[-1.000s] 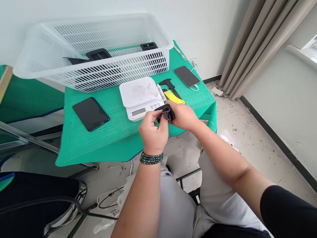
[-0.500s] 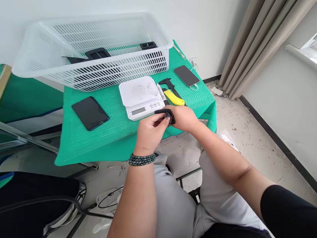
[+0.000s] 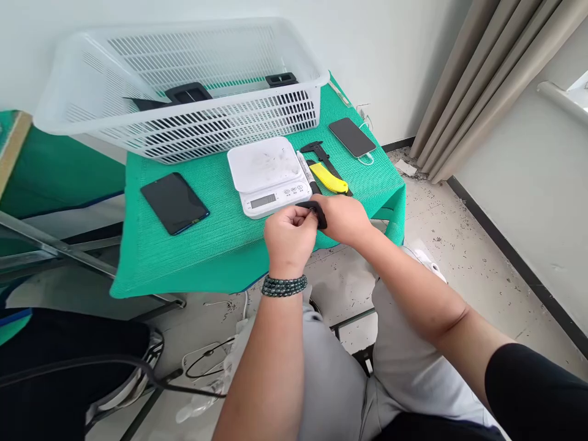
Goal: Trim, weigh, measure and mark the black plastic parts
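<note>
Between my two hands is a small black plastic frame-like part [image 3: 322, 215], partly covered by my fingers. My left hand [image 3: 291, 240], with a dark bead bracelet [image 3: 283, 285] at the wrist, pinches the near side of the part with thumb and fingers. My right hand [image 3: 345, 219] is closed around its right end. Both hands are at the front edge of the green-covered table [image 3: 220, 239], just before a white digital scale [image 3: 266, 168]. Beside the scale lie a marker [image 3: 307, 170], a yellow utility knife [image 3: 329, 177] and a black caliper [image 3: 324, 156].
A white slatted basket [image 3: 206, 125] holding black frame parts [image 3: 188, 93] stands at the back. A dark tablet-like device [image 3: 174, 203] lies at left, a phone [image 3: 351, 137] with a white cable at right. A black cable [image 3: 114, 362] crosses at lower left.
My left hand has shifted slightly right and its fingers press closer onto the black part, which now shows less. The whole view has moved a little.
</note>
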`<action>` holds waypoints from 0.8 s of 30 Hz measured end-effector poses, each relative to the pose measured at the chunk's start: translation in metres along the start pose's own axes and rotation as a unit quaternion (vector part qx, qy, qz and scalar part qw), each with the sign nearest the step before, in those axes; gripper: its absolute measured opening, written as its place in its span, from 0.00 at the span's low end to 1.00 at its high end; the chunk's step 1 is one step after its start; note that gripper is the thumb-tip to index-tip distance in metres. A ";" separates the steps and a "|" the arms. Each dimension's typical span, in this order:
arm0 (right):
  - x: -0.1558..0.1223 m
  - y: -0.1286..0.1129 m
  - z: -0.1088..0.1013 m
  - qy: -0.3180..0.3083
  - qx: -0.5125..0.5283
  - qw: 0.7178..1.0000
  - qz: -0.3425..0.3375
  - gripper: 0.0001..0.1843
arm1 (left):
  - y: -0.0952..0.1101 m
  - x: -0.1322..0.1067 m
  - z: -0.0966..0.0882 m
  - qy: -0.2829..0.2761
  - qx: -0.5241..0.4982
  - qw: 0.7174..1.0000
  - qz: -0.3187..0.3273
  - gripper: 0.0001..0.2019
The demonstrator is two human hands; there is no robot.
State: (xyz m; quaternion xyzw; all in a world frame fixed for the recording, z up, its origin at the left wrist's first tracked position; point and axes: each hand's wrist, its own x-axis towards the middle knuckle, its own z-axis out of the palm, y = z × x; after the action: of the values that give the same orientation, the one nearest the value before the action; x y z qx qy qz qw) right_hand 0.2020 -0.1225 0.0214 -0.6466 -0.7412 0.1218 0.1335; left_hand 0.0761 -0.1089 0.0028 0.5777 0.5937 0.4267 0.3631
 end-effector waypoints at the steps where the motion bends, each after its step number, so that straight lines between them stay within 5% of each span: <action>1: 0.000 0.000 0.000 0.000 0.001 1.000 0.004 0.11 | -0.002 0.002 0.000 -0.012 -0.010 1.000 -0.009 0.06; 7: -0.003 -0.002 -0.003 0.019 0.033 0.999 0.006 0.14 | -0.009 0.009 -0.009 -0.140 -0.158 0.977 0.011 0.11; 11: -0.002 0.001 -0.005 0.051 0.097 0.992 -0.061 0.18 | -0.005 0.010 -0.018 -0.193 -0.219 0.956 -0.024 0.13; 24: -0.003 -0.003 -0.008 0.017 0.077 0.991 -0.104 0.15 | -0.007 0.009 -0.016 -0.152 -0.178 0.972 -0.038 0.11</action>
State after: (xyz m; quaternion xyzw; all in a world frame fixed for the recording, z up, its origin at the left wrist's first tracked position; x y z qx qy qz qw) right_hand 0.2022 -0.1259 0.0299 -0.5556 -0.7905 0.1528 0.2076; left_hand 0.0583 -0.1015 0.0029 0.5391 0.4677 0.4187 0.5615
